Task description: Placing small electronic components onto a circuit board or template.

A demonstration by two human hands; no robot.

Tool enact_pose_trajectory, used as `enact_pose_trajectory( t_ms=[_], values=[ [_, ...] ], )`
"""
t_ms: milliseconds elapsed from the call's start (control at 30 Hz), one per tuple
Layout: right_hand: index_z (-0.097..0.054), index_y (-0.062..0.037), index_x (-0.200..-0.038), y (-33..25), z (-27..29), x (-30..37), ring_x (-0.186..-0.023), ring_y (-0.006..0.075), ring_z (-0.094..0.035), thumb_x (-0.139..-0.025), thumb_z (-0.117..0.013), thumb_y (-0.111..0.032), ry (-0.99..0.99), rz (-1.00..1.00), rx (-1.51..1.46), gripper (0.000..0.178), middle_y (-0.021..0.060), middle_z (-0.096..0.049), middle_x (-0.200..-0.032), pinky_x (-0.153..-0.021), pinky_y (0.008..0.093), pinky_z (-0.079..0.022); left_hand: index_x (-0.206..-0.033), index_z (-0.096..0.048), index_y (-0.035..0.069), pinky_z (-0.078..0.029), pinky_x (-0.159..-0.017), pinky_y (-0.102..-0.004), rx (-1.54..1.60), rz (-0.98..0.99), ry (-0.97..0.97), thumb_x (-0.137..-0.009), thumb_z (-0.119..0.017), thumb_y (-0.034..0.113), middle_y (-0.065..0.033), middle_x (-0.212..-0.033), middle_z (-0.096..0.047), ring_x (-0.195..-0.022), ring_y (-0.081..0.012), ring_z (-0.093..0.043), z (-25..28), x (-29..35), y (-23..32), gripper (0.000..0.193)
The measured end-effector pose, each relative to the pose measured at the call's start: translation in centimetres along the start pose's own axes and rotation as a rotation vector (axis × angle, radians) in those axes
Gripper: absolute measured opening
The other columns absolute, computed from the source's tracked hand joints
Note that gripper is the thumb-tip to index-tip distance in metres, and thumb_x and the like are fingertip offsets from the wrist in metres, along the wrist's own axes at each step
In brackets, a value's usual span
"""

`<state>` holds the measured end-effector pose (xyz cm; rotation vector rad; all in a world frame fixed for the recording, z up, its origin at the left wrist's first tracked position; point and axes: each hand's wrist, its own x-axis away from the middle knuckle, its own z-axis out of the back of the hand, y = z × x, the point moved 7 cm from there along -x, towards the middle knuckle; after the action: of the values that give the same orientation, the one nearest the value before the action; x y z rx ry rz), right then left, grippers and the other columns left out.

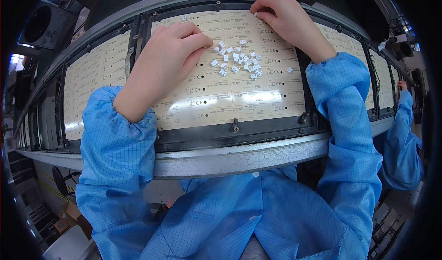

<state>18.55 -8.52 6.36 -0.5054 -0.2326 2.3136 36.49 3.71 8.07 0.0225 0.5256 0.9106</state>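
Observation:
A loose pile of small white plastic connectors lies on the cream printed circuit board panel in front of me. My left hand is over the panel's left part, thumb and fingers pinched together at the pile's left edge. What sits in that pinch, if anything, is hidden. Near the panel's far right corner, my right hand pinches a tiny white piece, seemingly one of the connectors, close to the board. One single connector stands near the far left corner, and another connector lies right of the pile.
A black frame with screws holds the panel, and a metal rail runs along the near side. Similar framed panels continue left and right. At the far right, another person's blue sleeve reaches toward the line.

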Motion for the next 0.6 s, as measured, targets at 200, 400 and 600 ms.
enact_pose_trajectory(
  t_ms=[200, 400, 600],
  values=[
    [-0.069, -0.001, -0.106, 0.3, 0.5, 0.3, -0.082, 0.022, -0.067, -0.095, -0.064, -0.013, -0.047, -0.138, -0.016, 0.017, 0.0101, -0.068, -0.095, -0.074, 0.0317, -0.055, -0.101, -0.072, 0.006, -0.046, -0.087, -0.037, -0.001, 0.002, 0.003, -0.09, -0.066, 0.01, -0.0059, -0.097, -0.066, -0.094, -0.026, -0.062, 0.0, 0.0, 0.0, 0.013],
    [-0.07, -0.0009, -0.103, -4.6, 1.7, 1.9, -0.079, 0.0208, -0.065, -0.094, -0.067, -0.015, 0.002, 0.111, -0.133, 0.017, 0.0098, -0.065, -0.092, -0.072, 0.0309, -0.055, -0.104, -0.07, 0.002, -0.051, -0.079, -0.0339, 0.134, 0.279, 0.028, -0.089, -0.068, 0.005, -0.0094, -0.097, -0.067, -0.088, -0.0249, -0.065, 0.7, -0.9, -1.2, 0.016],
    [-0.066, -0.0005, -0.096, -6.1, -0.2, 1.9, -0.076, 0.0212, -0.065, -0.093, -0.066, -0.013, -0.12, 0.252, -0.179, 0.013, 0.0101, -0.065, -0.085, -0.069, 0.0319, -0.055, -0.098, -0.073, 0.004, -0.055, -0.075, -0.0359, 0.097, 0.219, -0.02, -0.085, -0.07, 0.009, -0.0111, -0.093, -0.069, -0.084, -0.0288, -0.068, 0.2, -0.9, -2.8, 0.014]
  ],
)
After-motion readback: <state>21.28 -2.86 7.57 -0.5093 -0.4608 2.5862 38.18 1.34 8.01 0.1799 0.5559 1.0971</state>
